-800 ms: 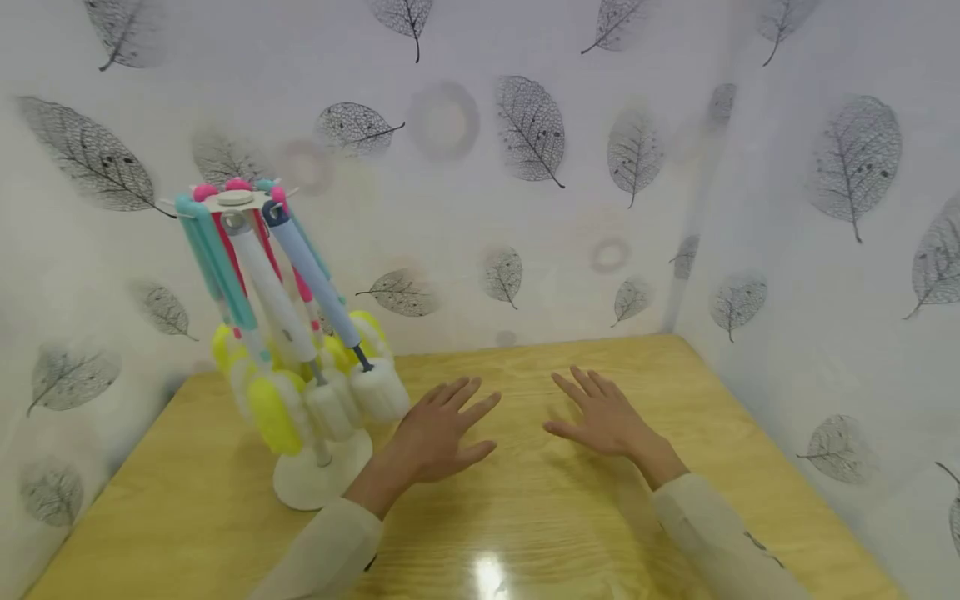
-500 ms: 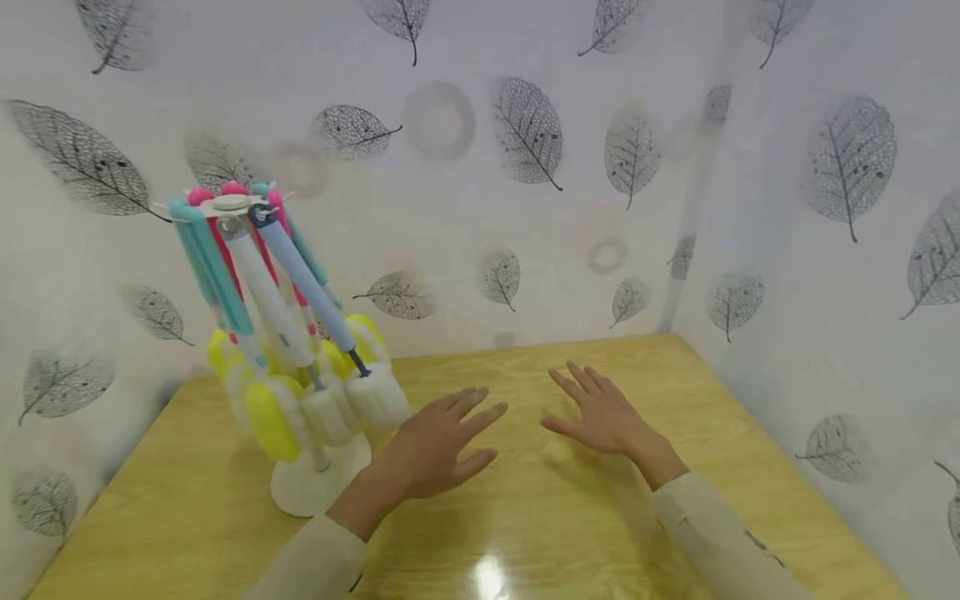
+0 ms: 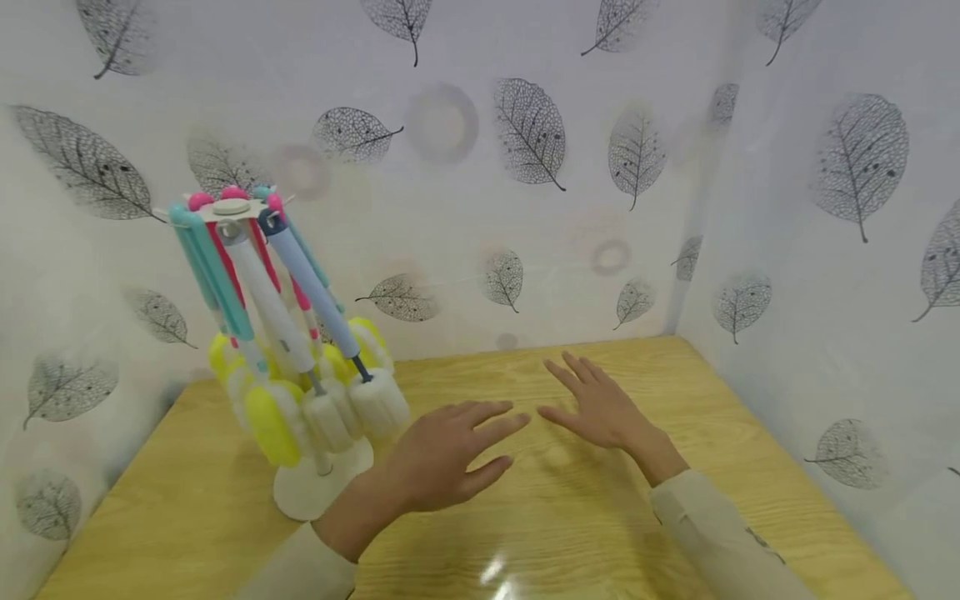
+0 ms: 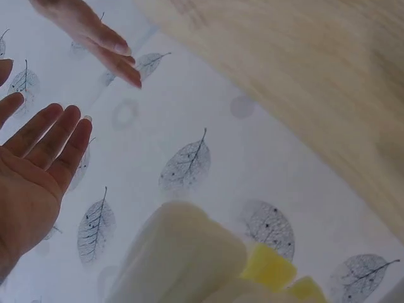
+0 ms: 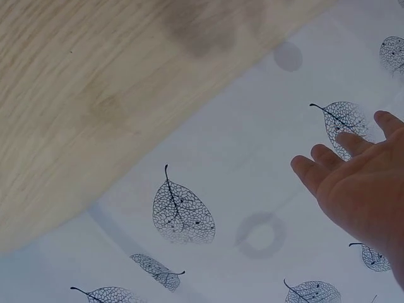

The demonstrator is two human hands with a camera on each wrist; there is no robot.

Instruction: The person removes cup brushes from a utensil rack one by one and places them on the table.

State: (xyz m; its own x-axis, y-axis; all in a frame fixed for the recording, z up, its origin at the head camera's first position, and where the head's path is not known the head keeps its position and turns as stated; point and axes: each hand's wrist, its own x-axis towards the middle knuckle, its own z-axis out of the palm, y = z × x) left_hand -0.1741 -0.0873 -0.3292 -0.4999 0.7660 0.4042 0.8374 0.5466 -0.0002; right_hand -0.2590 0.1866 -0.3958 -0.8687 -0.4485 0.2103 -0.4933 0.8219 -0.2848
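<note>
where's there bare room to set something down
On the yellow wooden table, bare patches lie between the two beige sleeves and between the right hand and the white leaf-print wall to its right. Crowded: left of centre, where a white rack of yellow and white sponges stands close by the left hand.

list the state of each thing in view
Left hand: fingers extended, holding nothing
Right hand: fingers extended, holding nothing
White stand with round base: standing, loaded
Blue brush with white foam head: hanging, head down
White brush with foam head: hanging, head down
Slim turquoise brush handles: hanging
Pink brush handles: hanging, partly hidden
Light wooden table: glossy, reflecting light
</note>
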